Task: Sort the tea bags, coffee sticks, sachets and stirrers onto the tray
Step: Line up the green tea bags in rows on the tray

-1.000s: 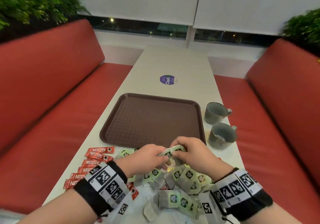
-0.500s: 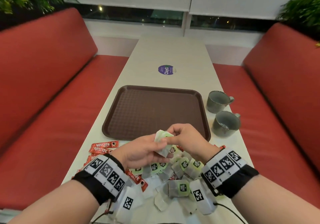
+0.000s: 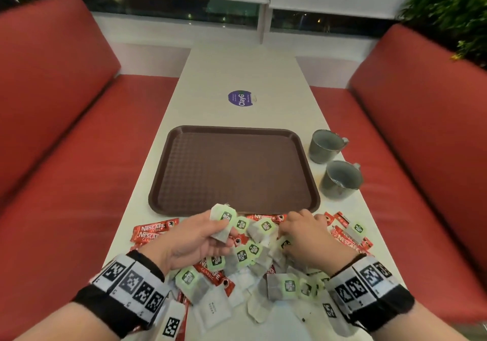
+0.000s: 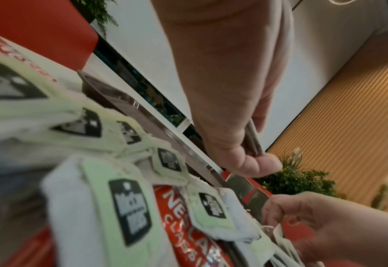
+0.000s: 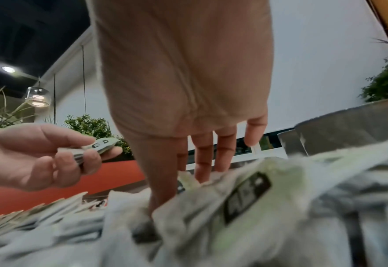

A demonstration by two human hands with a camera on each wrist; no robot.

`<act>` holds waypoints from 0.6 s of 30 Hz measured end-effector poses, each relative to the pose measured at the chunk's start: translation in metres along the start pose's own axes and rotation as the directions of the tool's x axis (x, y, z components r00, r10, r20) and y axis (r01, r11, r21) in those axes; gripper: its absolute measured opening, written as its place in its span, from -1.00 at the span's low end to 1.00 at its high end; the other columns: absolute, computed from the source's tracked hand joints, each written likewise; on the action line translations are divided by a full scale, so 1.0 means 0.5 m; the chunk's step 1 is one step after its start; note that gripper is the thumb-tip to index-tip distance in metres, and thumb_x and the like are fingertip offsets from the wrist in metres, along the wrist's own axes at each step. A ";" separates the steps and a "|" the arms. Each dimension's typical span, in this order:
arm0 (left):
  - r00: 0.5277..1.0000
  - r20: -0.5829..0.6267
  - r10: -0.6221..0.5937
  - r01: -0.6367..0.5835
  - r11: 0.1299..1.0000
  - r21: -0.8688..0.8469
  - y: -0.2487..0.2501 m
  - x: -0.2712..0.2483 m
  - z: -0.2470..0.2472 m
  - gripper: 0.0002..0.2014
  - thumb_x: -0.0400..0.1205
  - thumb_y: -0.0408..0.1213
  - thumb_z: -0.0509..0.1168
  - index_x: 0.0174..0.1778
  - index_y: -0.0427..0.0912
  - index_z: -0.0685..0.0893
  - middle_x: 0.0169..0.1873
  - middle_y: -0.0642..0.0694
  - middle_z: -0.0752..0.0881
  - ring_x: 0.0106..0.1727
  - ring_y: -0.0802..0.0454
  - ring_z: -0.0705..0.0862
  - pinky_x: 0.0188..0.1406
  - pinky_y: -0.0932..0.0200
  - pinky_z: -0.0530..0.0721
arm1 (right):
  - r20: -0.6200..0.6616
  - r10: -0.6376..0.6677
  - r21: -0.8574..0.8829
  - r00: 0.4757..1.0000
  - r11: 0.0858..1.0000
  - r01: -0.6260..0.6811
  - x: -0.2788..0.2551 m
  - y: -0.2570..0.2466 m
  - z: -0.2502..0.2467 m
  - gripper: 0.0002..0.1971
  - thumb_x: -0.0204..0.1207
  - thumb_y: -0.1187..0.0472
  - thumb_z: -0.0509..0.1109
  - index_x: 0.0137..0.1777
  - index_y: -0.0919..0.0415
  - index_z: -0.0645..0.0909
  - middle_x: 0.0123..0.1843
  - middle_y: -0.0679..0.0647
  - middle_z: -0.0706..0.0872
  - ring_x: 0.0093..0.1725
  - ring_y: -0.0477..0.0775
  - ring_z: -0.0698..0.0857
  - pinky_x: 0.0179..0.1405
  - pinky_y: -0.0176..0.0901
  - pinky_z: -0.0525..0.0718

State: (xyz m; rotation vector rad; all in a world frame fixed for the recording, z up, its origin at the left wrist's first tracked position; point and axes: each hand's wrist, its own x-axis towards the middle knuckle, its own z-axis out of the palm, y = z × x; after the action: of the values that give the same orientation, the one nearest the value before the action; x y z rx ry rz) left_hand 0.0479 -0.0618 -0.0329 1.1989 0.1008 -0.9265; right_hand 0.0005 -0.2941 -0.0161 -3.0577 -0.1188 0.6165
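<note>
A brown tray (image 3: 234, 166) lies in the middle of the table with nothing on it. Just before its near rim is a heap of green-tagged tea bags (image 3: 253, 251), red Nescafe coffee sticks (image 3: 152, 231) and white sachets (image 3: 213, 311). My left hand (image 3: 218, 232) pinches a thin stack of tea bags (image 3: 222, 222) between thumb and fingers, lifted above the heap; the stack (image 4: 253, 142) shows edge-on in the left wrist view. My right hand (image 3: 295, 224) reaches down with straight fingers (image 5: 204, 162) into the tea bags (image 5: 245, 198), its thumb buried among them.
Two grey mugs (image 3: 325, 145) (image 3: 340, 180) stand right of the tray near the table edge. A purple round sticker (image 3: 240, 98) marks the table beyond the tray. Red benches (image 3: 66, 156) flank the narrow table. More coffee sticks (image 3: 347, 238) lie at the right.
Both hands were together on one tea bag; now the left hand keeps the tea bags alone, and the right hand has dropped back to the right onto the heap.
</note>
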 end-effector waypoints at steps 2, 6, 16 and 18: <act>1.000 -0.002 0.014 -0.014 0.999 0.039 0.000 0.001 0.000 -0.70 0.68 -0.29 0.24 0.32 -0.27 0.53 -0.08 -0.24 0.71 -0.17 -0.05 0.68 -0.15 0.07 0.72 | -0.009 -0.013 0.052 1.000 0.999 0.013 -0.002 0.003 -0.011 -0.82 0.53 0.07 0.36 0.12 -0.09 0.61 0.19 -0.11 0.56 0.26 0.04 0.43 0.25 0.03 0.27; 0.999 0.021 0.036 -0.037 0.997 0.069 0.006 0.006 0.020 -0.72 0.67 -0.19 0.25 0.24 -0.24 0.56 -0.11 -0.18 0.70 -0.19 0.01 0.65 -0.10 0.07 0.66 | -0.013 -0.062 0.379 0.998 0.923 0.062 -0.024 0.016 -0.058 -0.97 0.50 0.19 0.41 -0.09 0.06 0.64 -0.10 -0.08 0.69 -0.03 0.01 0.62 0.01 -0.10 0.51; 0.942 0.332 -0.041 -0.051 0.963 0.264 -0.013 0.012 0.099 -0.79 0.64 -0.24 0.28 0.13 -0.22 0.51 -0.20 -0.10 0.57 -0.15 0.05 0.58 -0.15 0.21 0.56 | -0.174 -0.208 0.541 0.963 0.797 0.270 -0.031 -0.038 -0.094 -0.85 0.44 0.27 0.50 -0.15 0.01 0.61 -0.26 -0.04 0.61 -0.29 -0.10 0.52 -0.22 -0.19 0.56; 0.959 0.282 -0.008 -0.061 0.970 0.234 -0.018 0.018 0.111 -0.89 0.66 -0.38 0.25 0.08 -0.27 0.54 -0.21 -0.17 0.59 -0.14 -0.02 0.61 -0.16 0.18 0.61 | -0.231 -0.127 0.627 0.965 0.739 0.247 -0.037 -0.018 -0.085 -0.80 0.44 0.26 0.51 -0.09 -0.05 0.60 -0.25 -0.12 0.63 -0.27 -0.15 0.57 -0.21 -0.32 0.55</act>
State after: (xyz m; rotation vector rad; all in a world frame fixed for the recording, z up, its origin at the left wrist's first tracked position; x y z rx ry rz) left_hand 0.0263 -0.1130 -0.0218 1.2740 -0.2626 -1.0986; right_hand -0.0007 -0.2868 0.0305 -2.3553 -0.1661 0.2838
